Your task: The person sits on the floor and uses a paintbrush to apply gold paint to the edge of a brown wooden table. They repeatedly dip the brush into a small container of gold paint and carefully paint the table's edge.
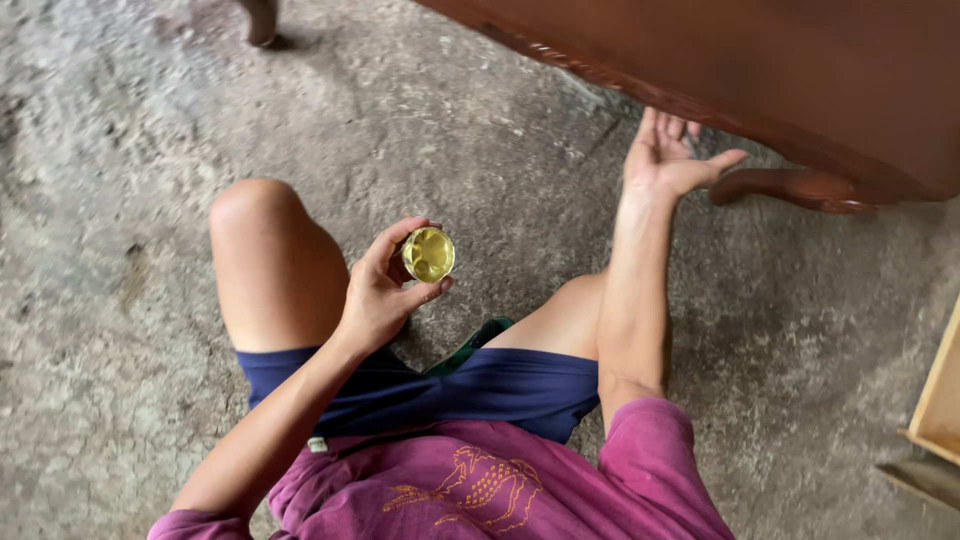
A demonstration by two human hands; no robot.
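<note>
Small round tin of yellow waxy paste [429, 254], lid off, sitting in the left hand [385, 290]: thumb on the upper rim, fingers curling around the lower side, open face turned up at the camera. Paste surface is showing dents and a shine. Tin is hovering above the gap between the knees, over the floor, not touching either leg.

Left forearm is coming up from the lower left of the view, wrist just beside the bare left knee [262, 245].

Right hand [668, 155] is reaching forward, well apart from the tin, palm up, fingers spread and holding nothing. Fingertips are running in under the carved lower edge of the dark reddish-brown polished wooden furniture piece [790, 70]; can't tell if they're actually touching it. Curved wooden foot [795, 188] of that piece is resting just right of the thumb.

Person is sitting on the rough grey concrete floor [120, 150], wearing navy blue shorts [520, 385] and a magenta shirt with an orange stitched design [480, 485].

Pale unfinished wooden board [940, 395] is showing at the right edge. Another furniture leg [260, 20] is showing at top left.
</note>
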